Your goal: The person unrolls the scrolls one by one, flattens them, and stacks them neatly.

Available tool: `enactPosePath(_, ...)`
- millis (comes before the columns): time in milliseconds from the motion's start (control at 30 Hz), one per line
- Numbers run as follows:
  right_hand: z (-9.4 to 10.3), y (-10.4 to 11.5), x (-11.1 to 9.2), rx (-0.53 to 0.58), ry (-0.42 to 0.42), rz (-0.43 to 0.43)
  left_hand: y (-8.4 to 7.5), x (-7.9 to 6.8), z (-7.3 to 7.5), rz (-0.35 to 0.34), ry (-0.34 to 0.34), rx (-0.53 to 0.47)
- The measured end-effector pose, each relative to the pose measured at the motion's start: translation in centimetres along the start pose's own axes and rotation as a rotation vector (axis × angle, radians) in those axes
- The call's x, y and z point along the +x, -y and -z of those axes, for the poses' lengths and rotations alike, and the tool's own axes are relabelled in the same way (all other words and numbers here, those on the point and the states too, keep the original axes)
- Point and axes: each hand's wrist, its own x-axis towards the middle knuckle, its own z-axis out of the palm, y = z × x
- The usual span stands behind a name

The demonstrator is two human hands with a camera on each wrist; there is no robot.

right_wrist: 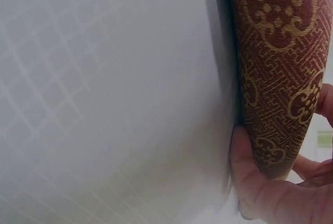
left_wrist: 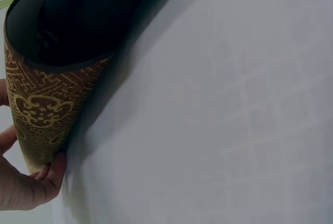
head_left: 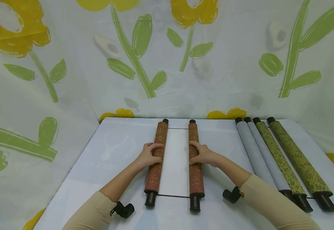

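A hanging scroll lies partly unrolled on the table, with a white strip of paper [head_left: 176, 159] between its two rolls. The left roll [head_left: 154, 179] and right roll [head_left: 195, 182] are reddish brown with gold flower patterns and black end knobs. My left hand [head_left: 147, 156] grips the left roll near its middle, thumb on the near side and fingers farther up. On the other roll, my right hand [head_left: 205, 155] holds in the same way. Gold patterning shows closely on the left roll [left_wrist: 47, 109] and right roll [right_wrist: 278, 63] in the wrist views.
To the right lie a grey scroll [head_left: 254, 153] and a yellow-green patterned scroll [head_left: 299, 159], each as two rolls side by side. The white table [head_left: 98, 169] backs onto a flower-printed cloth [head_left: 227, 64]. Black cameras hang at both wrists.
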Motion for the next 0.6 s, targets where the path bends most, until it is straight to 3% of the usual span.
enactPosePath(333,-0.3,0.1,0.4,-0.074,-0.037,0.014,0.4,-0.4,-0.6,-0.037,-0.047,0.138)
enactPosePath(600,-1.3,0.1,0.9,-0.176,-0.148,0.045,0.5,-0.6,-0.5,-0.038,-0.068,0.140)
